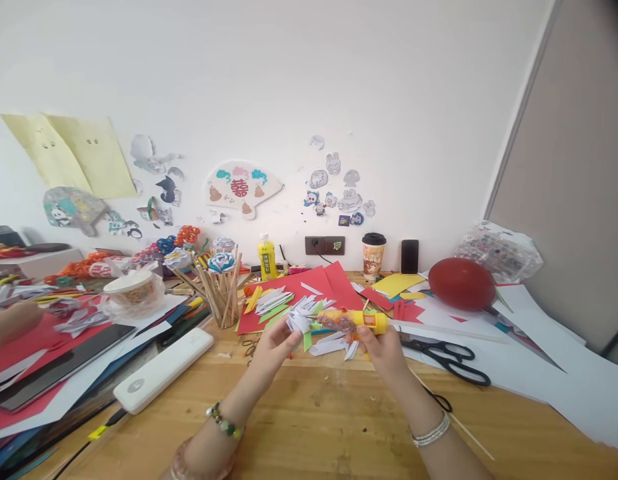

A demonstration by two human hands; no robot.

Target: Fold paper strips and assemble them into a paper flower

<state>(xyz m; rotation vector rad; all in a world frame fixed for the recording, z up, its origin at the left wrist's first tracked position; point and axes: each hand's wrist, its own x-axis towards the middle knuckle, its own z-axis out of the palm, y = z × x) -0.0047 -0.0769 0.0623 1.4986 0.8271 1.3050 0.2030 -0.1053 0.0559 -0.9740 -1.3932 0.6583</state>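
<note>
My left hand pinches a white folded-paper flower between thumb and fingers. In my right hand is a yellow hot glue gun, its front part mottled orange and pink. The glue gun lies level, its tip close to the paper flower; whether they touch I cannot tell. Behind and below both hands, white paper strips and green ones lie on sheets of red paper. Black-handled scissors rest to the right of my right hand.
Wooden sticks stand in a holder, a paper rose among them. A white power bank with a cable lies left. At the back are a yellow bottle, a coffee cup, a phone and a red balloon. Another person's hand shows far left.
</note>
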